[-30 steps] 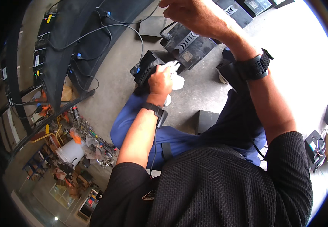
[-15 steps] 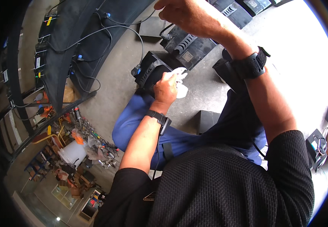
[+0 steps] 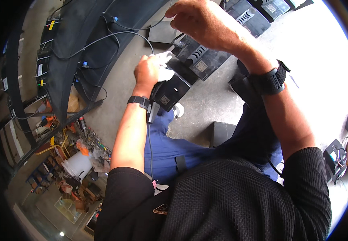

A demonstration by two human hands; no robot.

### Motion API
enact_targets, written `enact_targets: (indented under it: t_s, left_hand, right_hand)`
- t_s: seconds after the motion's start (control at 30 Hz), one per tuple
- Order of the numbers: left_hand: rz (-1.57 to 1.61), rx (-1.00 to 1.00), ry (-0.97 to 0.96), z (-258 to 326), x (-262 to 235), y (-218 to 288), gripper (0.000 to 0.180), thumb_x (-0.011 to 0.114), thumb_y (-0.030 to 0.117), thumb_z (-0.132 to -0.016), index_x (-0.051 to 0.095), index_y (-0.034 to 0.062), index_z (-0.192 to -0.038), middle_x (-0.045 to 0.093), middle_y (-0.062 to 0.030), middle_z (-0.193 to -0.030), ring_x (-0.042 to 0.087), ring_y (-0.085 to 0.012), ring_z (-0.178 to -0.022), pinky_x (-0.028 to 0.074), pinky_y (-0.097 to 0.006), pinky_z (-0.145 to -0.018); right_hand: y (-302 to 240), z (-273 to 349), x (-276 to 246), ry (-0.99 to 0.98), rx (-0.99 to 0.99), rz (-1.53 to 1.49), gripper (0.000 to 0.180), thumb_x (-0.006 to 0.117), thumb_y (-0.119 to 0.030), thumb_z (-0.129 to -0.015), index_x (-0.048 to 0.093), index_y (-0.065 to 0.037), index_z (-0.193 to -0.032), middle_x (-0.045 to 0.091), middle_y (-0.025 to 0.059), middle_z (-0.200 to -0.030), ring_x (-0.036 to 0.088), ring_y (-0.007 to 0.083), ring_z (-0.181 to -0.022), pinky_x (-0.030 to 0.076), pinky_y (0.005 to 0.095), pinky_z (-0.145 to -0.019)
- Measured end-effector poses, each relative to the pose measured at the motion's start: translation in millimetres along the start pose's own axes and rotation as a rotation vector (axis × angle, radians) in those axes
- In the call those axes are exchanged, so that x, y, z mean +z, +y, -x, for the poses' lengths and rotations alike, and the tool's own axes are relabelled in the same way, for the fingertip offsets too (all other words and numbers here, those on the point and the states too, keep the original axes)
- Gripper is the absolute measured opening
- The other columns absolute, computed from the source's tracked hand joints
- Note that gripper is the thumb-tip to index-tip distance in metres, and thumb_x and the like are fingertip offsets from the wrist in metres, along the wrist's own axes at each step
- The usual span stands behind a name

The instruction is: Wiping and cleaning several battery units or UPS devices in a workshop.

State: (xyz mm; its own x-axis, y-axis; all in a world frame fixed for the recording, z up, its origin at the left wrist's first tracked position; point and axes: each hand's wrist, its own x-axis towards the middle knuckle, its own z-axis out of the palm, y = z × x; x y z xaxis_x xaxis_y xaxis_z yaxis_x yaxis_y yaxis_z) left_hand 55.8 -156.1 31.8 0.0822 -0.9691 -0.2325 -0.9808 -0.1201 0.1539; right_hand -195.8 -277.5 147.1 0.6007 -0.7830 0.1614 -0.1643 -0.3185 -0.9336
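Observation:
My left hand [image 3: 146,73] is closed on a crumpled white cloth [image 3: 166,74]. The cloth lies against the upper end of a black box [image 3: 173,91] with a small square label, beside my left knee. My hand hides the cable plug at that end. My right hand [image 3: 200,23] hovers over another black box [image 3: 206,60] with a ribbed grey handle. Its fingers are loosely bent and apart, and no object shows in them.
Black curved panels [image 3: 71,56] with looping grey cables [image 3: 101,37] stand to the left. More black boxes [image 3: 244,18] run toward the upper right. A small dark box [image 3: 223,133] sits between my legs. Tools, scraps and a white bucket [image 3: 77,164] crowd the floor at lower left.
My left hand has moved up and left with the cloth, from the box's near side to its upper end. The box's labelled face now shows. My right hand has shifted slightly.

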Motion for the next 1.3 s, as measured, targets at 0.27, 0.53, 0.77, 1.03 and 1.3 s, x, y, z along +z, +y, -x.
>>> enact_targets:
  t_s: [0.27, 0.53, 0.77, 1.03, 1.3]
  left_hand:
    - [0.055, 0.249, -0.158, -3.7, 17.9, 3.7, 0.020, 0.069, 0.021, -0.076, 0.075, 0.0161, -0.095, 0.068, -0.0059, -0.102, 0.067, -0.0283, -0.094, 0.054, -0.040, -0.082]
    - [-0.001, 0.219, -0.047, 0.7, 15.8, 1.9, 0.020, 0.063, 0.012, -0.080, 0.075, 0.0125, -0.096, 0.067, -0.0094, -0.099, 0.068, -0.0325, -0.087, 0.054, -0.042, -0.077]
    - [0.218, 0.315, 0.024, 16.2, 32.5, -8.4, 0.020, 0.065, 0.010, -0.077, 0.075, 0.0110, -0.095, 0.068, -0.0091, -0.102, 0.068, -0.0315, -0.089, 0.055, -0.040, -0.078]
    - [0.032, 0.081, 0.324, 29.3, -3.8, -19.2, 0.017, 0.063, 0.016, -0.083, 0.071, 0.0138, -0.097, 0.063, -0.0113, -0.090, 0.065, -0.0364, -0.078, 0.053, -0.047, -0.069]
    - [0.333, 0.000, 0.250, 110.0, 69.8, 59.9, 0.019, 0.067, 0.012, -0.081, 0.066, 0.0093, -0.099, 0.061, -0.0135, -0.092, 0.066, -0.0345, -0.078, 0.055, -0.044, -0.065]
  right_hand:
    - [-1.7, -3.0, 3.2, -0.030, 0.023, -0.052, 0.022, 0.062, -0.010, -0.088, 0.065, 0.004, -0.105, 0.069, 0.0216, -0.081, 0.070, 0.0325, -0.079, 0.054, 0.0385, -0.068]
    - [1.9, 0.0, -1.0, 0.000, 0.014, 0.004, 0.021, 0.061, -0.009, -0.087, 0.066, 0.004, -0.102, 0.069, 0.0213, -0.079, 0.070, 0.0321, -0.078, 0.054, 0.0387, -0.068]
    - [2.8, -0.6, 0.7, 0.008, 0.014, -0.022, 0.021, 0.061, -0.009, -0.087, 0.066, 0.004, -0.102, 0.069, 0.0211, -0.079, 0.070, 0.0325, -0.078, 0.054, 0.0385, -0.069]
    - [8.3, -11.3, 9.6, 0.028, -0.064, 0.060, 0.021, 0.061, -0.011, -0.086, 0.067, 0.004, -0.101, 0.069, 0.0221, -0.082, 0.070, 0.0335, -0.081, 0.055, 0.0388, -0.071]
    - [9.0, -11.1, 16.6, 0.007, -0.082, 0.049, 0.021, 0.064, -0.012, -0.087, 0.066, 0.004, -0.101, 0.070, 0.0206, -0.084, 0.071, 0.0310, -0.081, 0.055, 0.0375, -0.071]
